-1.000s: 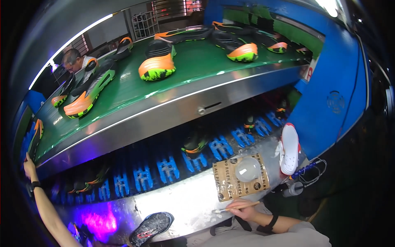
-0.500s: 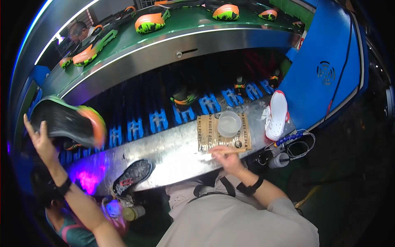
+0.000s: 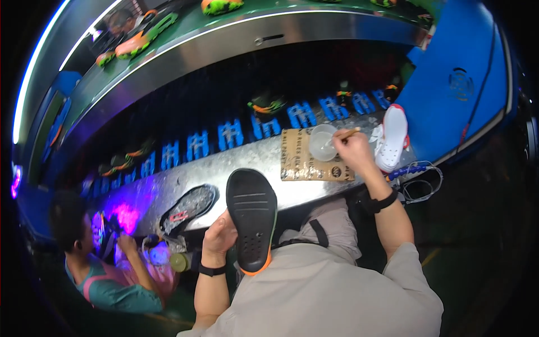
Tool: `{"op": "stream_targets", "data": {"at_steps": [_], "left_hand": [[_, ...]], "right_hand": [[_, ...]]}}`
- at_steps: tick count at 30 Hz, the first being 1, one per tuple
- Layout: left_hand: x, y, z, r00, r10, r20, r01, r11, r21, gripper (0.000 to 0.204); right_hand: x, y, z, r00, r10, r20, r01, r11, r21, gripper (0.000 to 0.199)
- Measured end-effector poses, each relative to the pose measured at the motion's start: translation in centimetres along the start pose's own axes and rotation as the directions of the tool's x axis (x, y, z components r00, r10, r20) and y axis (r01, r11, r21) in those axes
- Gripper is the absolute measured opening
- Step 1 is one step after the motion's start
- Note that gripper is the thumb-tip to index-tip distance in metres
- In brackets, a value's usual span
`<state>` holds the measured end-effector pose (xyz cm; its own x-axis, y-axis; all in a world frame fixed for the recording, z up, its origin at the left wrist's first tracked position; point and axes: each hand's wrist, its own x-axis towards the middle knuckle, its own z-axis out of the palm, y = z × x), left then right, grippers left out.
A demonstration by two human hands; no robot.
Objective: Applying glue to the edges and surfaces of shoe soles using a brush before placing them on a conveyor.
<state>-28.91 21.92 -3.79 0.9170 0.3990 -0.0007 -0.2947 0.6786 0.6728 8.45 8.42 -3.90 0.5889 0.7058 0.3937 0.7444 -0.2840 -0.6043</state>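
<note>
My left hand [image 3: 219, 231] grips a black shoe sole [image 3: 250, 208] by its left edge, in front of my body. The sole stands lengthwise with its grooved, dotted face in view; orange and green show at its rim. In my right hand [image 3: 352, 150] is a brush [image 3: 350, 133] with a wooden handle, its tip down at the clear plastic cup [image 3: 321, 147]. The bristles are hard to make out there. That cup stands on a piece of printed brown cardboard [image 3: 296, 163] on the metal ledge.
A dark sole [image 3: 191, 206] lies on the metal ledge [image 3: 255, 157], left of centre. A white shoe [image 3: 392, 137] with red trim rests at its right end. Behind run blue conveyor holders [image 3: 230, 135]. Another person [image 3: 112, 264] sits at lower left under purple light.
My left hand has brought the sole down from the upper left to in front of my body. My right hand has moved the brush up and right to the cup. The view has shifted.
</note>
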Motion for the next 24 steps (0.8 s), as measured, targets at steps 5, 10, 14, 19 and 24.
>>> {"op": "stream_targets", "data": {"at_steps": [5,10,14,19,24], "left_hand": [[-3.6,-0.7,-2.5,0.934,-0.357,0.030,0.354,0.932,0.076,0.083],[-4.9,-0.5,-5.5,0.973,-0.199,0.115,0.210,0.974,-0.089,0.088],[-4.0,-0.5,-5.3,0.994,-0.099,-0.039,0.098,0.995,-0.015,0.087],[-2.2,-0.7,-4.6,0.982,0.032,-0.189,-0.013,0.995,0.099,0.091],[-1.6,-0.5,-2.3,0.983,0.000,-0.182,0.027,0.988,0.149,0.098]], "right_hand": [[-0.2,-2.0,-1.4,0.994,0.102,-0.025,-0.096,0.978,0.184,0.018],[-0.9,-2.0,-1.6,0.990,-0.010,-0.137,0.051,0.951,0.305,0.015],[-0.6,-0.9,-1.3,0.993,-0.024,-0.113,0.054,0.961,0.270,0.014],[-1.7,-4.3,-0.6,0.994,-0.058,-0.090,0.082,0.952,0.296,0.014],[-3.5,-10.3,1.2,0.949,-0.215,0.232,0.050,0.825,0.563,0.015]]}}
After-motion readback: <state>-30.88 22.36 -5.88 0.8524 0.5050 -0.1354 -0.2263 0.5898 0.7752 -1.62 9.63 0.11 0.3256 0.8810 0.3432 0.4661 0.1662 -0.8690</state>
